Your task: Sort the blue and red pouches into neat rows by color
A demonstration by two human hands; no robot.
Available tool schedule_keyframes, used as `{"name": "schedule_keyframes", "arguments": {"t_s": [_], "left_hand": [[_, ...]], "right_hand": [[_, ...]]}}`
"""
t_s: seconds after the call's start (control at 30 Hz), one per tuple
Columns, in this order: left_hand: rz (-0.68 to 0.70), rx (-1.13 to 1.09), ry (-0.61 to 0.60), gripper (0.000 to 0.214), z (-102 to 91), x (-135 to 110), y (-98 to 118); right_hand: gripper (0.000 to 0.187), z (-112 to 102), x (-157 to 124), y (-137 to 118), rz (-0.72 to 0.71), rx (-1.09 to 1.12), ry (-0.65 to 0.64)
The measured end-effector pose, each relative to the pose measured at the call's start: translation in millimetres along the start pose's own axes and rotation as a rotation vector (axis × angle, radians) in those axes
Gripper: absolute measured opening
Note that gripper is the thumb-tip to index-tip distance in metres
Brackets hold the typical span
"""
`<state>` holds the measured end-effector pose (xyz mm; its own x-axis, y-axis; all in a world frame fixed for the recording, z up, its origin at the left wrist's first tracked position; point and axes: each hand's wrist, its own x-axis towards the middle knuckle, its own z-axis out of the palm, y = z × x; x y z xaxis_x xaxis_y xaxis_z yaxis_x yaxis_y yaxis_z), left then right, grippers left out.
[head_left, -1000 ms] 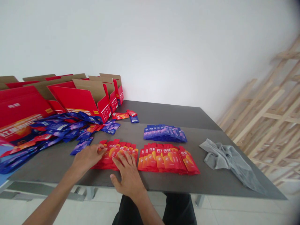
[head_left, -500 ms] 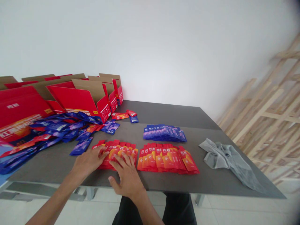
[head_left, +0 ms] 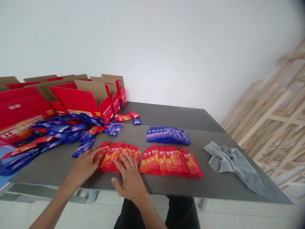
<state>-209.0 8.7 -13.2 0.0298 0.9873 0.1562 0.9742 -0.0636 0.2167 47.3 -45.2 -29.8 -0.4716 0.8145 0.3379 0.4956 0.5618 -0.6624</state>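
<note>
Overlapping red-and-orange sachets [head_left: 111, 156] lie in a fanned row on the table in front of me. My left hand [head_left: 87, 163] rests against the left end of this row, its fingers bent over the outermost sachet. Fingers spread, my right hand [head_left: 130, 178] lies across the lower right part of the same row, covering some of it. Just right of it is a second row of red-and-orange sachets [head_left: 170, 160]. Behind that sits a fanned row of blue sachets [head_left: 168, 135]. Neither hand lifts anything.
Open red cardboard boxes [head_left: 81, 98] stand at the back left. A loose heap of mixed sachets [head_left: 64, 128] spreads before them. A crumpled grey cloth [head_left: 234, 163] lies at the right of the grey table [head_left: 176, 117]. Wooden racks [head_left: 269, 121] lean beyond.
My left hand has moved left and slightly down, off the top of the row to its left end, uncovering more sachets. My right hand stays nearly in place.
</note>
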Motion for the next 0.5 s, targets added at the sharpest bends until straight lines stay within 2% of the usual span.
{"name": "schedule_keyframes", "arguments": {"t_s": [0.2,0.37,0.5], "left_hand": [[0.010,0.028,0.079,0.056,3.3,-9.3,15.4],[0.036,-0.015,0.105,0.061,6.7,-15.8,16.8],[-0.011,-0.018,0.085,0.063,6.6,-19.7,17.4]], "right_hand": [[0.069,-0.9,0.3,-0.4,-0.001,-0.018,0.002],[0.068,-0.4,0.0,-0.3,-0.001,-0.022,0.008],[0.067,-0.6,0.4,0.1,0.001,-0.021,0.001]]}}
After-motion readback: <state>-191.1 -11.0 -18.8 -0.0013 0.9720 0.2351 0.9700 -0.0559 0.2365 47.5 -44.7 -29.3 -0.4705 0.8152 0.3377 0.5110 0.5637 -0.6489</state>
